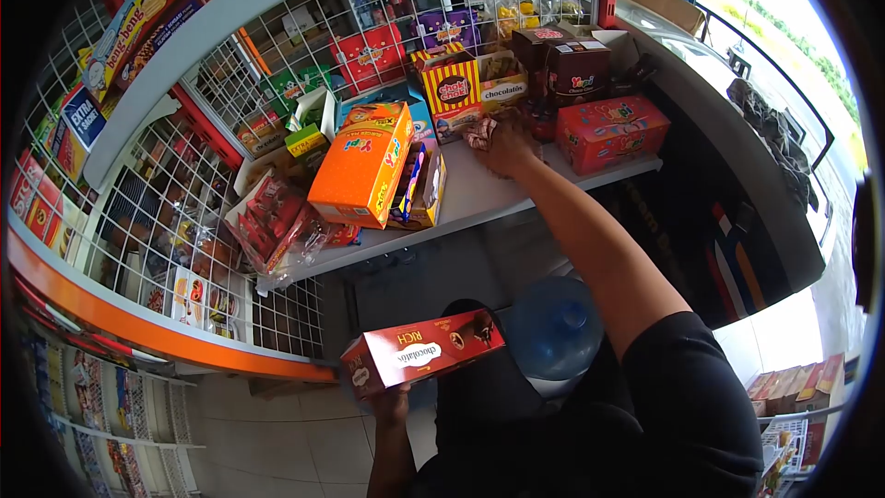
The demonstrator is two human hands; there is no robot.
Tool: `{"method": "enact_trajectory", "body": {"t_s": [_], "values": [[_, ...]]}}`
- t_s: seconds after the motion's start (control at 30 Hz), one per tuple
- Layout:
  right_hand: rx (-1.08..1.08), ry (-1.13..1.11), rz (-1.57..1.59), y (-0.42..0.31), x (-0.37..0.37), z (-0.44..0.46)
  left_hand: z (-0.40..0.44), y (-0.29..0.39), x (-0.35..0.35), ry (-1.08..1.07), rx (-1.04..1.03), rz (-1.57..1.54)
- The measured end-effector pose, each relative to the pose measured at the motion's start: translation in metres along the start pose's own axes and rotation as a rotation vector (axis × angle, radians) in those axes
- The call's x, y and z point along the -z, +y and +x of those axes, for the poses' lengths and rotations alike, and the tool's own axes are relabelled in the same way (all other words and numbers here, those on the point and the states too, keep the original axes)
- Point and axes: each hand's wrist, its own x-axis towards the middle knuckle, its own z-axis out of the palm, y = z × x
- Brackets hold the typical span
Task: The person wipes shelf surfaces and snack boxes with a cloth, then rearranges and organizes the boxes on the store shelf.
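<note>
My left hand (392,403) grips a red Chocolatos box (447,343) from below, low in front of my legs; its print is upside down to me. Up on the white shelf (489,198), my right hand (510,145) presses on a crumpled, patterned pinkish cloth (480,135), its fingers partly hidden. Just behind that hand stand a yellow-and-red striped Choki Choki box (452,90) and an opened Chocolatos box (502,90). To its right lies a pink Yupi box (613,132). An orange Yupi box (361,164) leans at an angle over other cartons to its left.
Dark brown Yupi boxes (578,74) stand at the back right. Red packets in clear plastic (277,226) hang over the shelf's left front. A white wire grid (277,37) lines the back. Below, a blue water jug (555,327) stands beside my legs.
</note>
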Motion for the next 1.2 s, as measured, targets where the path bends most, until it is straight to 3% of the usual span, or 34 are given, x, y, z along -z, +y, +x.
{"method": "enact_trajectory", "body": {"t_s": [0.03,0.1,0.23,0.3,0.4,0.43,0.53,0.57,0.8,0.87,0.9,1.0,1.03,1.07,1.1,1.17,1.2], "values": [[-0.001,0.0,-0.002,-0.001,-0.002,-0.001,0.002,0.003,-0.001,-0.029,-0.006,-0.009],[0.002,0.037,-0.38,-0.01,-0.007,-0.002,0.003,0.006,-0.005,-0.056,-0.015,-0.021],[-0.06,-0.131,-0.486,-0.024,-0.002,-0.008,-0.001,0.004,0.001,-0.002,0.038,-0.065],[0.073,-0.348,-0.324,-0.028,0.007,-0.021,-0.002,0.001,0.004,-0.021,0.059,-0.066],[0.13,-0.317,-0.206,-0.047,0.04,-0.06,0.0,-0.001,0.0,0.018,0.056,-0.074],[0.182,-0.363,-0.036,-0.043,0.037,-0.06,0.004,0.001,-0.001,-0.02,0.062,-0.076],[0.362,-0.342,0.134,-0.01,-0.031,-0.021,0.001,-0.008,0.007,-0.043,0.041,-0.044],[0.287,-0.312,0.161,-0.012,-0.034,-0.017,0.0,-0.013,0.01,-0.024,0.01,-0.019],[0.221,-0.522,0.021,-0.044,0.01,-0.037,-0.007,-0.002,0.005,0.034,0.057,-0.09],[0.515,-0.593,-0.166,-0.034,0.019,-0.047,-0.009,-0.01,0.011,0.014,0.072,-0.107],[0.494,-0.713,-0.266,-0.038,0.031,-0.047,-0.007,-0.009,0.009,0.008,0.073,-0.108],[0.402,-0.731,-0.183,0.003,0.005,-0.02,-0.002,-0.004,0.004,-0.051,-0.018,-0.029],[0.572,-0.854,0.113,0.037,-0.04,0.016,0.0,-0.001,0.003,-0.07,-0.035,-0.039],[0.571,-0.853,0.114,0.03,-0.015,0.003,0.001,0.001,0.002,-0.088,-0.054,-0.05],[0.335,-0.758,0.018,0.015,0.035,-0.02,0.001,0.004,-0.001,-0.089,-0.056,-0.05],[0.111,-0.391,-0.284,0.021,0.021,-0.024,0.0,0.008,-0.007,-0.04,-0.049,-0.103],[0.112,-0.39,-0.286,0.016,0.03,-0.029,-0.001,0.006,-0.004,-0.039,-0.051,-0.106]]}}
